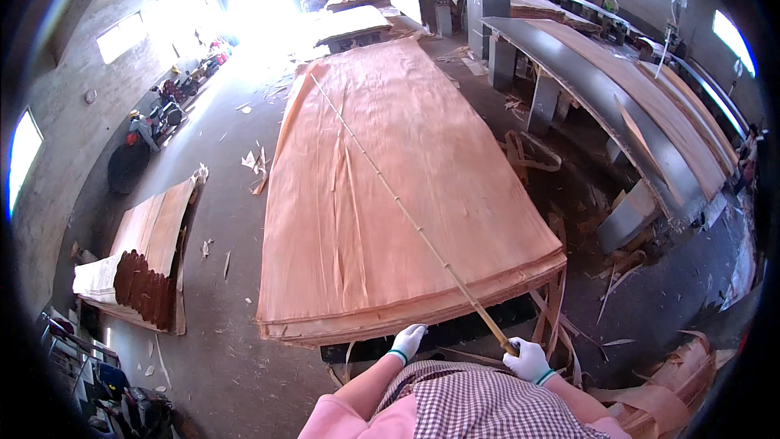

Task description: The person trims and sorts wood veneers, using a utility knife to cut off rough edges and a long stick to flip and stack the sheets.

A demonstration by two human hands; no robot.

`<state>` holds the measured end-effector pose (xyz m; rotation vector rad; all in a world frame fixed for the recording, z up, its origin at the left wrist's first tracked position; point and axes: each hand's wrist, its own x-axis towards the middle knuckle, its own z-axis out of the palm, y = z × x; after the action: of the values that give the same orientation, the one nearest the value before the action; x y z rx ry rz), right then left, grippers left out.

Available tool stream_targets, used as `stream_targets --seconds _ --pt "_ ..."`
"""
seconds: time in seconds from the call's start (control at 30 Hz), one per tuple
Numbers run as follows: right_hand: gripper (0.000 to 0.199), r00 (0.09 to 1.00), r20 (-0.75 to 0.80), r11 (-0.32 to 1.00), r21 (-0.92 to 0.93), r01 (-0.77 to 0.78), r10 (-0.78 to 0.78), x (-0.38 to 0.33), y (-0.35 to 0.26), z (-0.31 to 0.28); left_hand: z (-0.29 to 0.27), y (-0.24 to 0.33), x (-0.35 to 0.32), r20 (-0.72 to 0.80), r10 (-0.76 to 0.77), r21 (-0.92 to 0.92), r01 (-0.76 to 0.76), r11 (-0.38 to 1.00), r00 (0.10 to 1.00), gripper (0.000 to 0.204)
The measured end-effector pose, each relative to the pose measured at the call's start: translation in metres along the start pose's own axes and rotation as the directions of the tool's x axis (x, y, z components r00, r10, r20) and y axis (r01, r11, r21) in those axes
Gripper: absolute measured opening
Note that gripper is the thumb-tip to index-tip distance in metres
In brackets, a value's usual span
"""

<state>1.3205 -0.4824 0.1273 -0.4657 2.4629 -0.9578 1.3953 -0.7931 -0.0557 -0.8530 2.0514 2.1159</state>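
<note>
A long bamboo pole (420, 230) slants over a tall stack of reddish wood veneer sheets (390, 154). Its thick end is in my right hand (528, 359), which wears a white glove with a green cuff and is closed around it. The thin tip reaches the far left corner of the stack, where the top sheet looks folded or lifted along the edge. My left hand (409, 341), gloved the same way, is at the stack's near edge with its fingers loosely extended and nothing visible in them. Whether it touches the sheets cannot be made out. Creases run lengthwise through the top sheet.
Right of the stack stands a long metal-topped table (601, 89) bearing veneer strips. A lower veneer pile (150, 236) lies on the floor at left. Torn veneer scraps (674, 382) heap up at near right. A pillar (487, 0) rises beyond, and motorbikes (171, 106) line the left wall.
</note>
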Motion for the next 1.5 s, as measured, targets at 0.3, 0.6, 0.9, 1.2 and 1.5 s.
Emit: stream_targets --seconds 0.3,0.6,0.9,1.2,1.5 --pt "0.037 0.996 -0.084 0.993 -0.122 -0.003 -0.007 0.044 -0.027 -0.003 -0.003 -0.01 0.028 -0.012 -0.123 0.025 0.123 0.992 0.992 0.028" --pt "0.033 0.982 -0.075 0.977 -0.107 -0.183 0.175 -0.016 0.064 -0.081 0.126 0.007 0.078 0.303 -0.262 0.064 0.255 0.965 0.916 0.028" --pt "0.029 0.968 0.083 0.972 -0.013 -0.235 0.236 -0.046 0.217 -0.191 0.369 0.085 0.135 0.335 -0.474 -0.125 0.537 0.834 0.814 0.013" --pt "0.032 0.961 -0.235 0.984 -0.063 -0.164 0.145 -0.077 0.36 -0.367 0.6 0.175 0.138 0.581 0.023 -0.037 -0.002 0.999 0.814 0.026" --pt "0.024 0.859 -0.489 0.985 0.0 -0.174 0.152 -0.051 0.514 -0.56 0.918 0.274 0.302 0.717 0.547 0.3 -0.899 0.318 0.433 0.05"
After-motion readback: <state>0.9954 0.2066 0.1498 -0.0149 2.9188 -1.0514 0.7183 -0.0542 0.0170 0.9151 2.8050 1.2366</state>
